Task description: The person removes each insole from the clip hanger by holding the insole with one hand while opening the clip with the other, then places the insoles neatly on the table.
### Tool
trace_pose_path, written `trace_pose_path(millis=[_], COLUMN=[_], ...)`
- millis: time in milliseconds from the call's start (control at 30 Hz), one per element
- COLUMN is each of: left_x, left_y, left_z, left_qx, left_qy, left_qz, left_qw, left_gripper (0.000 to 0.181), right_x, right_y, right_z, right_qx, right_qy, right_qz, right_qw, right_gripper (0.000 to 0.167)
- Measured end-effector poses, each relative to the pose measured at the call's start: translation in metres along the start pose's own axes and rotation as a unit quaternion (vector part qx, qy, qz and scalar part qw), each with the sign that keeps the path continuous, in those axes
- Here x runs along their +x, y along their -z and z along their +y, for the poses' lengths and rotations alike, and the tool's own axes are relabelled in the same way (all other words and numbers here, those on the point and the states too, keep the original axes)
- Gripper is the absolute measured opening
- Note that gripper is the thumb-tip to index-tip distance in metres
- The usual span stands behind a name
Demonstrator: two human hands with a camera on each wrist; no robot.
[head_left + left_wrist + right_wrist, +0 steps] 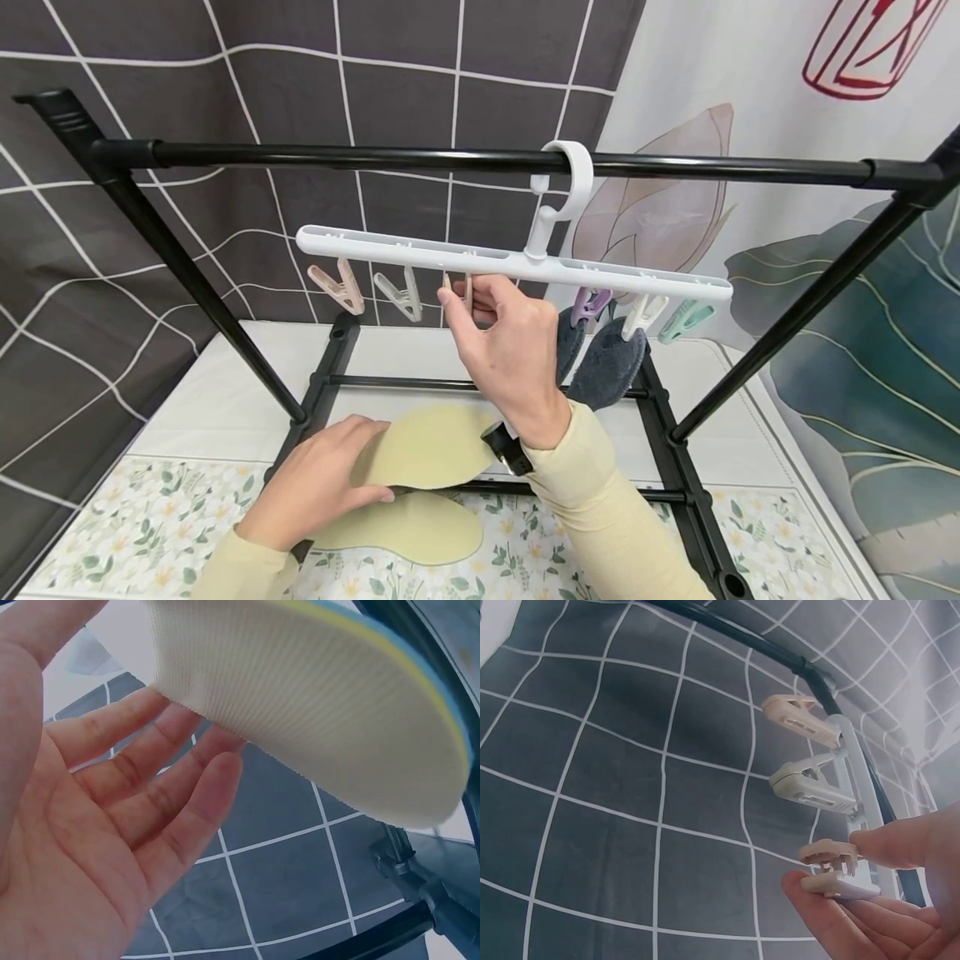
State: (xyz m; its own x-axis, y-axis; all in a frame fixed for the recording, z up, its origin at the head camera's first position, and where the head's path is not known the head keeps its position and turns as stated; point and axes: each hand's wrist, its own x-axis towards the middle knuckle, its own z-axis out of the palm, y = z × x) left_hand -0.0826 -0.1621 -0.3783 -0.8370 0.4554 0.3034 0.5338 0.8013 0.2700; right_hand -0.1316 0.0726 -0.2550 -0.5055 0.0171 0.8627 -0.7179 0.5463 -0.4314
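Observation:
A white clip hanger hangs by its hook from a black bar. Thumb and fingers of my right hand pinch a beige clothespin on the hanger's underside; its jaws look parted with nothing between them. Lower down, my left hand holds a pale yellow insole by its edges, and in the left wrist view its ribbed underside faces the camera. A second yellow insole lies below it, partly covered by the left hand. Two dark insoles hang from clips right of my right hand.
A peach clip and a grey clip hang left of my right hand; purple, white and green clips hang to the right. The black rack frame surrounds the hands. Beneath is a floral cloth, with a grid-patterned curtain behind.

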Motion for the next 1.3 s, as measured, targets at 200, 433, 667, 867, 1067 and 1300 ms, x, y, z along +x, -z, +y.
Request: trace_pose_path(millis=[200, 433, 667, 867, 1067, 1300], left_x=[-0.008, -0.018, -0.028, -0.037, -0.043, -0.048], left_y=[0.003, 0.004, 0.005, 0.006, 0.005, 0.000], left_z=[0.003, 0.007, 0.009, 0.009, 0.009, 0.006], left_qx=[0.010, 0.014, -0.001, 0.010, 0.027, 0.024], left_qy=[-0.011, -0.033, -0.038, -0.052, -0.066, -0.072], left_qz=[-0.004, -0.010, -0.044, -0.056, -0.073, -0.102], left_qw=[0.9999, 0.9993, 0.9983, 0.9970, 0.9948, 0.9919], left_gripper=[0.073, 0.070, 0.070, 0.072, 0.072, 0.074], right_x=[-0.001, -0.001, -0.001, -0.002, -0.002, -0.001], right_y=[-0.001, 0.000, -0.001, -0.001, -0.001, -0.002], right_z=[0.001, 0.002, 0.002, 0.003, 0.004, 0.006], right_qx=[0.006, 0.006, 0.003, 0.001, 0.003, 0.008], right_qy=[0.000, -0.002, -0.002, -0.005, -0.001, 0.007], right_qz=[0.000, -0.005, -0.007, -0.010, -0.009, -0.003], right_qw=[1.0000, 1.0000, 1.0000, 0.9999, 1.0000, 0.9999], right_gripper=[0.013, 0.015, 0.016, 0.016, 0.017, 0.017])
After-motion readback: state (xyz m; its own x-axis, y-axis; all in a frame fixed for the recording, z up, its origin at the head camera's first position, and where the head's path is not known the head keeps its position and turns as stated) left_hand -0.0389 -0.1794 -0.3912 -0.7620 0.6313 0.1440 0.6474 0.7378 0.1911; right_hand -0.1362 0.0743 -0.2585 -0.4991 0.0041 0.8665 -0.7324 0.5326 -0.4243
